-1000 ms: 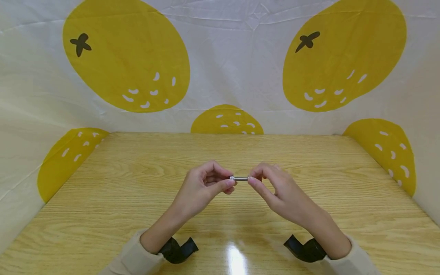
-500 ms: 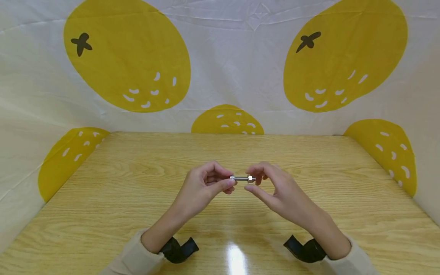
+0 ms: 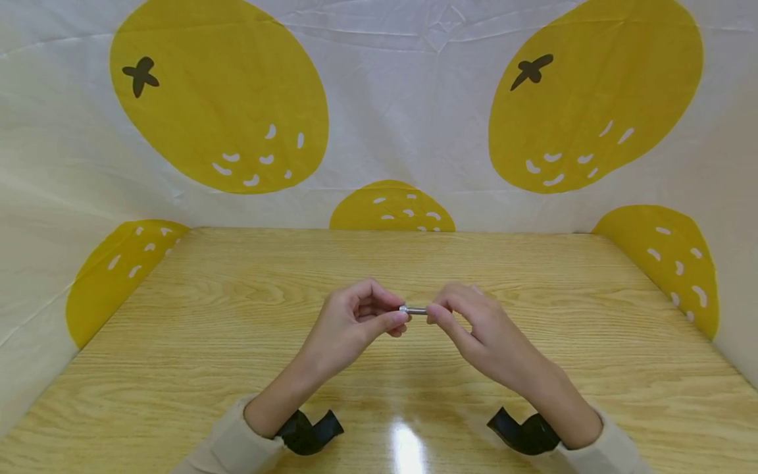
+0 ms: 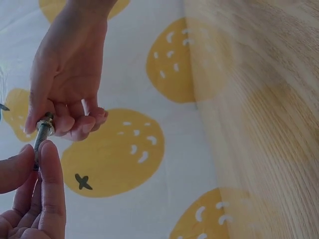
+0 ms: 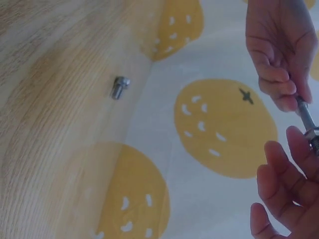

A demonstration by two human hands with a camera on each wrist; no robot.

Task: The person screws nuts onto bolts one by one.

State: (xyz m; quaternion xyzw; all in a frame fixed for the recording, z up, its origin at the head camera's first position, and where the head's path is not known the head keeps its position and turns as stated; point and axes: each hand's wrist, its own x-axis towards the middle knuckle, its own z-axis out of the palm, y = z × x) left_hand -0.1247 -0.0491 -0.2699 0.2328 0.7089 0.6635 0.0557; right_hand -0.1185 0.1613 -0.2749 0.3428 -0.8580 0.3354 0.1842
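Over the middle of the table, a silver bolt point(image 3: 417, 311) is held roughly level between the two hands. My left hand point(image 3: 349, 326) pinches its head end between thumb and fingers. My right hand point(image 3: 482, 329) has thumb and forefinger at the opposite end, covering the nut there in the head view. Threads and the nut point(image 4: 45, 124) appear in the left wrist view, right at the right hand's fingertips. Seen from the right wrist, the nut point(image 5: 312, 134) sits partway along the bolt near the frame's edge, beside the right hand's fingers.
A small metal bolt-like piece point(image 5: 119, 87) shows against the table in the right wrist view. Wood-grain table point(image 3: 237, 368) extends around both hands. White cloth point(image 3: 408, 99) with yellow fruit prints stands along the back and sides. Dark bands point(image 3: 308, 432) circle both wrists.
Half a second ago the right thumb and forefinger were spread, exposing the nut. They have come together over it again. The left hand keeps its pinch, shifting very slightly right.
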